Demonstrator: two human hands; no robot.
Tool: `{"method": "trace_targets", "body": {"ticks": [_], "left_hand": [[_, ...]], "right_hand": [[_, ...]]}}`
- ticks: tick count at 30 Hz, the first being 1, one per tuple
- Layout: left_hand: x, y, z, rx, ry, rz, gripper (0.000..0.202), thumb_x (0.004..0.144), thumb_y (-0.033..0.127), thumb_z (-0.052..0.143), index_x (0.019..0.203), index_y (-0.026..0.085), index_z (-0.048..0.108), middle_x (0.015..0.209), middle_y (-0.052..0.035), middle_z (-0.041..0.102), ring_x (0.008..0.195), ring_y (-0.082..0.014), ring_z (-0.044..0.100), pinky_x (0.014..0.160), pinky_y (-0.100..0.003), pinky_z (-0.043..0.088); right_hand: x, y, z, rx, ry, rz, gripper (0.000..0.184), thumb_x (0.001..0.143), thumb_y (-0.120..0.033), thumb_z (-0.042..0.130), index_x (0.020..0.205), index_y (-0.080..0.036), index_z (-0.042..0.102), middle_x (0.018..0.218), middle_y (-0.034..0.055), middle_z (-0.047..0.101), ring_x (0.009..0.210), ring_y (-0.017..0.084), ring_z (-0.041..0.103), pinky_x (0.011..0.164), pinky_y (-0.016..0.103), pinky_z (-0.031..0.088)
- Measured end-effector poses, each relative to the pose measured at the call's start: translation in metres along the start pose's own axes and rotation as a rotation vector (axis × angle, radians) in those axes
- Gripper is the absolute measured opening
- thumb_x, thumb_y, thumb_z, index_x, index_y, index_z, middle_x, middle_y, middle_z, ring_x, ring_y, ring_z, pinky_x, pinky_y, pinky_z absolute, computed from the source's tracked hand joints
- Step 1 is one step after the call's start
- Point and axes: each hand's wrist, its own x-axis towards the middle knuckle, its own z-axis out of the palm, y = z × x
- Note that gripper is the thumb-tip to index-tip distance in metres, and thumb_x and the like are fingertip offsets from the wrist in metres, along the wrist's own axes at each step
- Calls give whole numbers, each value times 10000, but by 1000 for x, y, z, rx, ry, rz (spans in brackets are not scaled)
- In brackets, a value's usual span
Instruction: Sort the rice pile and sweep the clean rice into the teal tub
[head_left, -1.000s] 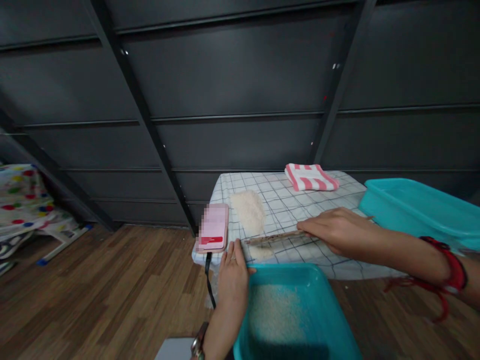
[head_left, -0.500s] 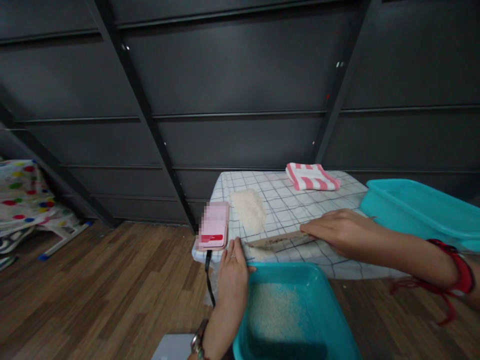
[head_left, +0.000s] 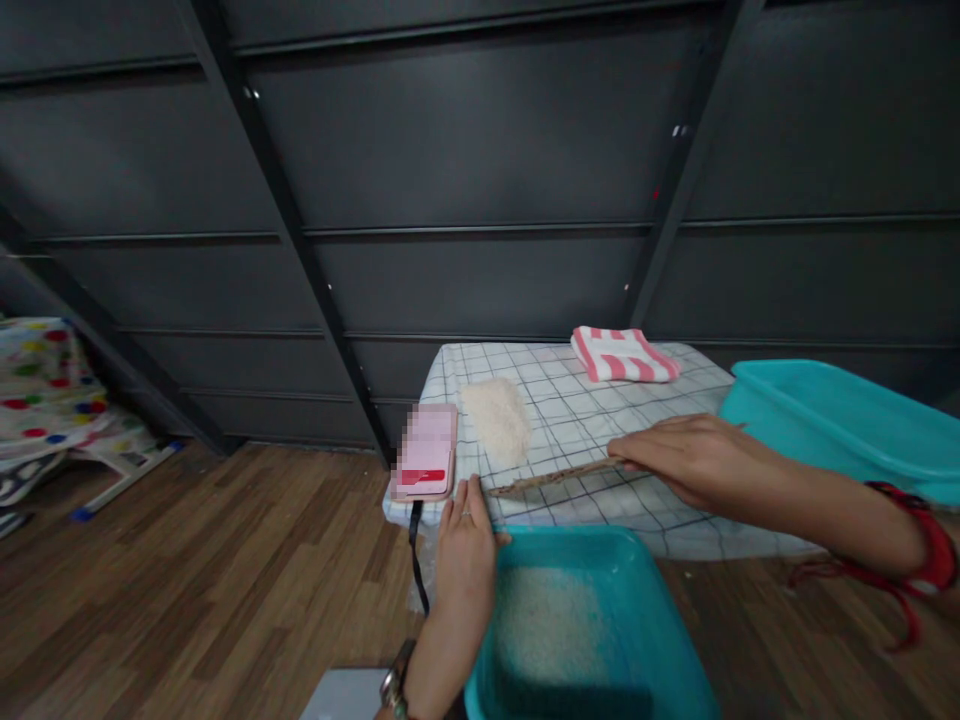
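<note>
A thin, worn brown piece of cardboard [head_left: 555, 478] is gripped at one end by my right hand [head_left: 694, 452]. It stands on edge above the near side of the checked cloth, its far tip close to my left fingertips. My left hand [head_left: 466, 545] rests at the table's front edge, fingers stretched out, thumb over the corner of a teal tub [head_left: 671, 610]. Inside that tub lies a layer of pale grains [head_left: 551, 625] that look like rice. A heap of the same white grains [head_left: 497, 420] sits on the cloth beyond the cardboard.
A pink phone [head_left: 426, 450] with a black strap lies at the table's left edge. A folded pink-and-white striped towel [head_left: 625, 355] is at the back of the checked tablecloth [head_left: 551, 375]. Another teal tub [head_left: 832, 410] stands at the right. A dark panelled wall [head_left: 480, 290] rises behind.
The cardboard has tipped more onto its edge, showing less of its face. My right hand has shifted slightly right. My left hand has stayed nearly still.
</note>
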Motion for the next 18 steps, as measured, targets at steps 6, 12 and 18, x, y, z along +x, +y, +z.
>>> {"method": "trace_targets", "body": {"ticks": [6, 12, 18], "left_hand": [[0, -1, -1, -1, -16, 2, 598, 747, 42, 511, 1320, 83, 348, 1235, -215, 593, 1177, -282, 539, 944, -452, 481], [1, 1, -5, 58, -1, 5, 566, 710, 2, 486, 1267, 42, 395, 1198, -220, 615, 1133, -269, 576, 918, -414, 495], [2, 0, -9, 128, -10, 54, 511, 748, -67, 351, 1248, 15, 417, 1172, -240, 623, 1121, -249, 585, 893, -378, 512]], "right_hand": [[0, -9, -9, 147, -224, 49, 433, 695, 107, 379, 883, -181, 642, 776, 32, 697, 688, 153, 637, 616, 258, 476], [-13, -4, -22, 94, -73, 2, 466, 716, 98, 346, 929, -197, 638, 821, 41, 713, 737, 160, 658, 630, 264, 506], [7, -14, -20, 83, 47, -109, 433, 790, 82, 277, 792, -153, 641, 752, 62, 704, 658, 156, 654, 586, 261, 501]]}}
